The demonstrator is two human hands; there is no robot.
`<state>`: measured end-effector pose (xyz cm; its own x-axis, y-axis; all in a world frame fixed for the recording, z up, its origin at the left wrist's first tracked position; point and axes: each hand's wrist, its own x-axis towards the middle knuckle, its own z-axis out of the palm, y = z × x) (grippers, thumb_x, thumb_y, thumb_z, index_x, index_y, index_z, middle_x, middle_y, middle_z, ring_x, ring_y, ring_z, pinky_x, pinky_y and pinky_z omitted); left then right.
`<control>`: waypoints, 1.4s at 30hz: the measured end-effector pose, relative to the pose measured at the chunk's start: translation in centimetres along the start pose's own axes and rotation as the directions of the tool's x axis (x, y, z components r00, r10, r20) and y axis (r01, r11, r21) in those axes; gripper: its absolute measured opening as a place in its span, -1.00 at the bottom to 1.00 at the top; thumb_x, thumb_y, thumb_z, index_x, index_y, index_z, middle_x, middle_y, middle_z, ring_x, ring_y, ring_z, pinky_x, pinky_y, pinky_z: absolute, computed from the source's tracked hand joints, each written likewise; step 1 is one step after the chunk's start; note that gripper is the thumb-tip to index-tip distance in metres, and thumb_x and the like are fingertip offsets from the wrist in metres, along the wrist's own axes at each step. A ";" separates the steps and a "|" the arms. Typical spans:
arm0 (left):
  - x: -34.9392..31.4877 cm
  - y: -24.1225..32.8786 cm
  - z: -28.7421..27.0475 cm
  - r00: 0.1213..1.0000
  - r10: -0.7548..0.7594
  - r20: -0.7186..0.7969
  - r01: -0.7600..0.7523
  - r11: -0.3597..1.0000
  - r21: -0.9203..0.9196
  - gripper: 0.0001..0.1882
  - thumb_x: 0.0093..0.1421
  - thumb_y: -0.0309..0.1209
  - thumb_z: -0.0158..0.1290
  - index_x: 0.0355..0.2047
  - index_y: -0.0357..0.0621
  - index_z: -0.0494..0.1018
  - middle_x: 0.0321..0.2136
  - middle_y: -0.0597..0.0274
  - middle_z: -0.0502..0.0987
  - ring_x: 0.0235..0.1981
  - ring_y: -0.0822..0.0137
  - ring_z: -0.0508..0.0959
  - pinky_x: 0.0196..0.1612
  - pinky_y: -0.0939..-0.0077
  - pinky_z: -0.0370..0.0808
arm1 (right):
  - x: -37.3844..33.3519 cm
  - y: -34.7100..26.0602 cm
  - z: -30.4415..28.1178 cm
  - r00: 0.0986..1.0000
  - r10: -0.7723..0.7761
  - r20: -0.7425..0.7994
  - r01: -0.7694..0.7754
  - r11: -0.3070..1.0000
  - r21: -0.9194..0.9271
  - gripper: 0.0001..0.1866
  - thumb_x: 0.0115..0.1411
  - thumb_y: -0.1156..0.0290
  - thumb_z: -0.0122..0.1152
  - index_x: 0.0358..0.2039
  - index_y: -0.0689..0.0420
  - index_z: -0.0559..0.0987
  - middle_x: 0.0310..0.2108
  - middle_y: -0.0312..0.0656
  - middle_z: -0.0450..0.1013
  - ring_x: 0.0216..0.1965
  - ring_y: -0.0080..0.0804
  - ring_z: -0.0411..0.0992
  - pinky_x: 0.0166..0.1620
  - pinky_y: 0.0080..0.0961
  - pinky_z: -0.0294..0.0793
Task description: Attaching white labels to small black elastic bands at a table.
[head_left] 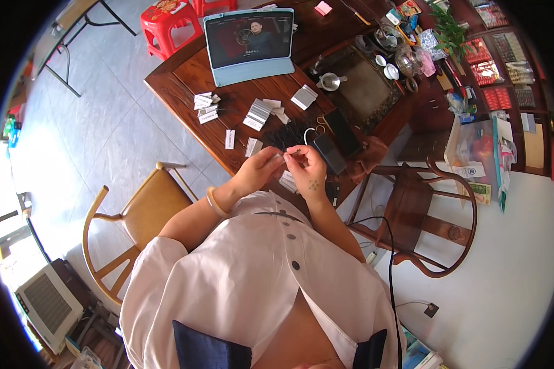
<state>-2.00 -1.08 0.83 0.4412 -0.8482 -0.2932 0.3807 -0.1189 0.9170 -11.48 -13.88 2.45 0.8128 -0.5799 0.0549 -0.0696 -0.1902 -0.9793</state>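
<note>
Both hands are pinched close together over the table's near edge, fingertips almost meeting. My left hand [260, 167] is closed on a small white paper tag [277, 155], mostly covered by the fingers. In my right hand [309, 171], thumb and forefinger press on what looks like a thin black string. Loose black strings [287, 136] lie in a tangle just beyond the fingers. Around them are stacks of printed tags [257, 115], another tag bundle [303, 97], a scattered pile of strung tags [207, 109] and a single tag [229, 139]. More tags lie partly hidden beneath my hands.
A tablet [250, 49] in a light blue case stands at the back. To the right lie a dark phone [342, 130], a black box-shaped device [330, 154] and gold-handled scissors [319, 125]. Beyond is a tea tray [366, 89] with cups. Chairs [157, 212] flank me; a black cable [392, 258] hangs at right.
</note>
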 end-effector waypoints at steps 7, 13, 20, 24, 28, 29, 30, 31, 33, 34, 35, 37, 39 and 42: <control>-0.6 1.0 -0.6 0.995 -0.025 0.102 0.043 0.984 -0.173 -0.80 0.34 -0.28 -0.12 -0.20 -0.14 0.36 -0.59 0.41 0.34 -0.62 0.62 0.24 -0.58 0.73 0.19 | 0.5 0.1 -1.5 0.971 0.016 0.239 -0.108 0.921 0.375 -0.76 0.14 0.73 0.06 -0.16 0.27 0.40 -0.25 -0.17 0.44 -0.18 -0.53 0.44 -0.07 -0.57 0.46; -0.9 1.3 -0.6 0.983 -0.096 0.155 0.126 0.972 -0.196 -0.78 0.33 -0.26 -0.10 -0.17 -0.14 0.36 -0.59 0.40 0.32 -0.61 0.63 0.25 -0.60 0.76 0.16 | 0.3 -0.2 -1.8 0.967 -0.034 0.254 -0.021 0.977 0.211 -0.73 0.11 0.76 0.09 -0.17 0.29 0.39 -0.26 -0.15 0.45 -0.17 -0.50 0.45 -0.07 -0.57 0.47; -1.0 1.6 -0.5 0.974 -0.153 0.167 0.178 0.973 -0.146 -0.77 0.33 -0.25 -0.11 -0.18 -0.14 0.37 -0.59 0.41 0.32 -0.61 0.63 0.25 -0.59 0.77 0.16 | 0.5 -0.9 -2.4 0.912 -0.259 0.319 0.320 0.935 -0.156 -0.73 0.07 0.68 0.19 -0.18 0.24 0.45 -0.29 -0.22 0.48 -0.34 -0.54 0.48 -0.26 -0.63 0.49; -1.1 1.9 -0.2 0.975 -0.126 0.186 0.153 0.978 -0.142 -0.80 0.33 -0.28 -0.10 -0.21 -0.15 0.37 -0.59 0.41 0.32 -0.61 0.63 0.25 -0.59 0.78 0.16 | -0.1 0.1 -1.6 0.964 -0.032 0.264 -0.035 0.969 0.245 -0.70 0.07 0.65 0.21 -0.16 0.20 0.43 -0.31 -0.23 0.47 -0.34 -0.55 0.46 -0.25 -0.62 0.47; -1.0 2.1 -0.6 0.965 -0.106 0.238 0.169 0.951 -0.259 -0.77 0.32 -0.25 -0.10 -0.20 -0.16 0.35 -0.58 0.38 0.34 -0.62 0.61 0.24 -0.60 0.76 0.18 | -0.2 1.1 -1.4 0.920 0.146 0.364 -0.385 0.506 0.771 -0.67 0.09 0.69 0.13 -0.12 0.16 0.41 -0.30 -0.25 0.44 -0.27 -0.53 0.43 -0.16 -0.62 0.43; -1.0 2.2 -0.7 0.965 -0.107 0.238 0.169 0.951 -0.259 -0.77 0.32 -0.25 -0.10 -0.20 -0.16 0.35 -0.58 0.38 0.34 -0.62 0.61 0.24 -0.60 0.76 0.18 | -0.2 1.2 -1.4 0.935 0.145 0.324 -0.345 0.585 0.734 -0.66 0.08 0.70 0.13 -0.11 0.16 0.40 -0.30 -0.23 0.44 -0.27 -0.53 0.43 -0.15 -0.61 0.43; -1.0 2.4 -0.7 0.963 -0.102 0.250 0.168 0.951 -0.261 -0.76 0.32 -0.25 -0.10 -0.20 -0.17 0.35 -0.59 0.37 0.33 -0.62 0.61 0.24 -0.60 0.76 0.18 | -0.1 1.3 -1.4 0.949 0.140 0.284 -0.303 0.660 0.688 -0.65 0.08 0.70 0.14 -0.10 0.17 0.40 -0.31 -0.22 0.44 -0.27 -0.53 0.43 -0.15 -0.60 0.44; -1.1 2.5 -0.8 0.960 -0.097 0.262 0.168 0.950 -0.263 -0.76 0.32 -0.24 -0.11 -0.20 -0.17 0.35 -0.59 0.36 0.33 -0.61 0.61 0.25 -0.61 0.76 0.17 | -0.1 1.3 -1.5 0.948 0.141 0.284 -0.304 0.659 0.688 -0.65 0.08 0.70 0.14 -0.10 0.17 0.40 -0.31 -0.22 0.44 -0.27 -0.53 0.43 -0.15 -0.60 0.44; -1.3 2.6 -0.9 0.960 -0.096 0.262 0.169 0.947 -0.272 -0.76 0.33 -0.25 -0.12 -0.20 -0.18 0.35 -0.59 0.36 0.32 -0.61 0.61 0.24 -0.61 0.76 0.17 | -0.1 1.2 -1.6 0.963 0.055 0.263 -0.201 0.797 0.569 -0.63 0.07 0.70 0.16 -0.09 0.18 0.38 -0.32 -0.20 0.44 -0.26 -0.52 0.43 -0.14 -0.58 0.46; -1.4 2.7 -0.8 0.961 -0.094 0.261 0.169 0.944 -0.282 -0.75 0.33 -0.25 -0.12 -0.20 -0.18 0.34 -0.60 0.36 0.32 -0.61 0.61 0.24 -0.61 0.76 0.17 | 0.0 1.0 -1.6 0.963 0.056 0.263 -0.201 0.798 0.569 -0.63 0.07 0.70 0.16 -0.09 0.18 0.38 -0.32 -0.20 0.44 -0.26 -0.52 0.43 -0.14 -0.58 0.46; -1.4 2.9 -0.8 0.961 -0.094 0.261 0.169 0.944 -0.283 -0.75 0.33 -0.25 -0.12 -0.20 -0.18 0.34 -0.60 0.36 0.32 -0.61 0.61 0.24 -0.61 0.76 0.17 | 0.0 0.6 -1.7 0.966 0.054 0.253 -0.191 0.810 0.554 -0.62 0.05 0.73 0.16 -0.10 0.20 0.38 -0.32 -0.22 0.43 -0.25 -0.53 0.43 -0.13 -0.61 0.46; -1.5 3.2 -0.7 0.959 -0.121 0.257 0.189 0.946 -0.261 -0.75 0.33 -0.25 -0.13 -0.20 -0.19 0.34 -0.59 0.36 0.32 -0.62 0.60 0.23 -0.61 0.76 0.16 | 0.1 0.2 -1.7 0.968 0.052 0.245 -0.181 0.822 0.539 -0.60 0.03 0.76 0.16 -0.10 0.22 0.38 -0.33 -0.25 0.43 -0.23 -0.54 0.44 -0.13 -0.64 0.46; -1.3 3.1 -0.8 0.957 -0.130 0.261 0.199 0.945 -0.261 -0.75 0.33 -0.25 -0.12 -0.19 -0.19 0.34 -0.59 0.36 0.32 -0.63 0.61 0.23 -0.61 0.76 0.16 | 0.1 -0.1 -1.7 0.971 0.039 0.235 -0.155 0.851 0.502 -0.61 0.03 0.76 0.16 -0.11 0.23 0.38 -0.32 -0.23 0.44 -0.23 -0.53 0.45 -0.15 -0.65 0.48; -1.1 3.1 -0.7 0.953 -0.154 0.259 0.220 0.944 -0.248 -0.75 0.32 -0.25 -0.10 -0.19 -0.19 0.34 -0.59 0.36 0.32 -0.63 0.61 0.23 -0.61 0.76 0.16 | 0.2 -0.6 -1.7 0.973 0.026 0.231 -0.125 0.898 0.423 -0.62 0.04 0.75 0.17 -0.11 0.21 0.39 -0.35 -0.22 0.45 -0.27 -0.53 0.44 -0.16 -0.61 0.48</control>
<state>-0.76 -0.13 3.78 0.1511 -0.9242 -0.3507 0.6576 -0.1709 0.7337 -12.22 -15.22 3.38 0.9223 -0.3860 -0.0174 0.0807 0.2366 -0.9682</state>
